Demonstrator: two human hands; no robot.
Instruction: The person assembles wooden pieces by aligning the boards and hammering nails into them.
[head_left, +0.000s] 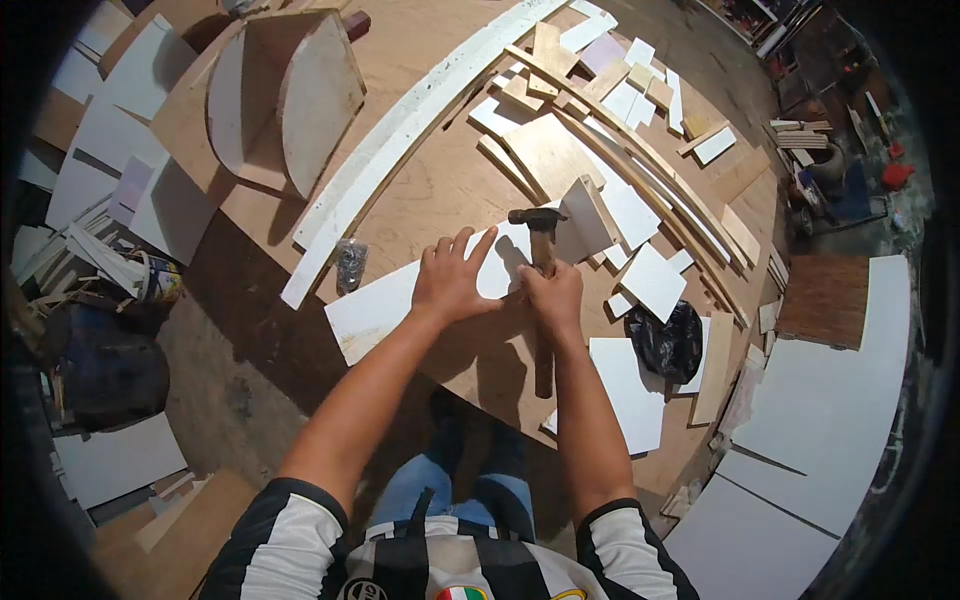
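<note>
Bare plywood opens across the counter (420, 190) between the long white beam (400, 140), set at a slant toward the far edge, and the white board (380, 308) at the near edge, while offcuts crowd the right half and leave little free surface there. The board's left end appears to jut slightly past the near edge.

A person's left hand (455, 275) lies palm down over the board, fingers spread toward the far edge and thumb stretched toward the right. The right hand (552, 298) is wrapped around the wooden handle of a hammer (542, 248), thumb along the grip, the dark metal head pointing toward the far edge and the handle's butt hanging toward the near one. Both forearms reach in from the near edge, nearly straight.

Just beside the hammer's head, a pale block (592, 215) stands upright at the board's right end; whether the two touch cannot be told.

A small clear bag (350, 265) of dark bits sits by the beam's near end. Toward the right edge, slim, bowed strips (640, 138) of raw wood arc over smooth white pieces, and a crumpled, glossy black bag (665, 340) rests nearby. A round-sided cabinet (320, 115) occupies the far left corner.
</note>
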